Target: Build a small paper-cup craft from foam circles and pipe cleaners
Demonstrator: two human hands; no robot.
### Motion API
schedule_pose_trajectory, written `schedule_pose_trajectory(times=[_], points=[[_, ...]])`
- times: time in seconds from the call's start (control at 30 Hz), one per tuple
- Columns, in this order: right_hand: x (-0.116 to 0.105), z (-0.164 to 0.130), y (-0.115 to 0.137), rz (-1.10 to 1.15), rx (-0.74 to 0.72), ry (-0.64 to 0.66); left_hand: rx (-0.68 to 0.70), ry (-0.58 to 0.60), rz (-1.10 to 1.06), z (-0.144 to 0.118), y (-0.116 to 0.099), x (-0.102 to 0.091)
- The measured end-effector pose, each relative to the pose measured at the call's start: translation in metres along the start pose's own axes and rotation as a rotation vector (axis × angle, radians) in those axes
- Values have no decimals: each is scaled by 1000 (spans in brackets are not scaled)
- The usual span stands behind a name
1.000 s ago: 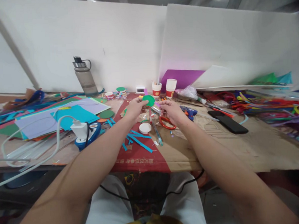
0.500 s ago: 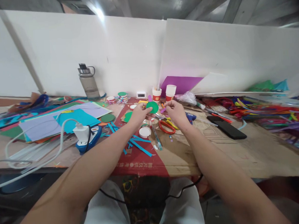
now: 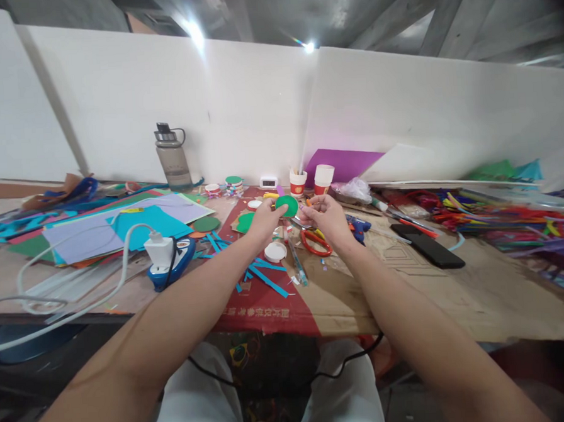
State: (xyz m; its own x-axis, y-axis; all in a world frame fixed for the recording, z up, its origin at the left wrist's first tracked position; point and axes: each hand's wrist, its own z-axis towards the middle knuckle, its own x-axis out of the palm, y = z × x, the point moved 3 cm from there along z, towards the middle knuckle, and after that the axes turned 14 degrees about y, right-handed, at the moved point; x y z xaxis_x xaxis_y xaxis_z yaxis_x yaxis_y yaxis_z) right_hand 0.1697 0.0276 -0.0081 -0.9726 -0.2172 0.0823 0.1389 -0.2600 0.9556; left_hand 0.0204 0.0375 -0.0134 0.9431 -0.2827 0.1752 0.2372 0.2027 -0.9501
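Observation:
My left hand pinches a green paper disc by its left edge above the middle of the table. A small purple piece shows just behind the disc's top edge; whether it is joined on cannot be told. Close to the disc's right side, my right hand has thumb and forefinger pressed together. A bit of orange shows at these fingertips, too small to name. Below the hands lie orange-handled scissors, a white round lid and a pen.
Blue paper strips lie in front of my left hand. Coloured sheets, a power strip and a water bottle are to the left. Paper cups stand behind; a glue gun and phone lie right.
My right hand has come slightly left and down, its fingers closer to the green disc. The disc has tilted flatter in my left hand. The camera view has shifted a little.

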Motion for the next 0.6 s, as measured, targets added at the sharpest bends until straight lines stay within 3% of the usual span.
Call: schedule_pose_trajectory(times=[0.33, 0.6], points=[[5, 1, -11, -20, 56, -15, 52, 28, -113, -1, 2, 9], [6, 1, -14, 31, 78, 22, -13, 88, -266, -1, 1, 13]])
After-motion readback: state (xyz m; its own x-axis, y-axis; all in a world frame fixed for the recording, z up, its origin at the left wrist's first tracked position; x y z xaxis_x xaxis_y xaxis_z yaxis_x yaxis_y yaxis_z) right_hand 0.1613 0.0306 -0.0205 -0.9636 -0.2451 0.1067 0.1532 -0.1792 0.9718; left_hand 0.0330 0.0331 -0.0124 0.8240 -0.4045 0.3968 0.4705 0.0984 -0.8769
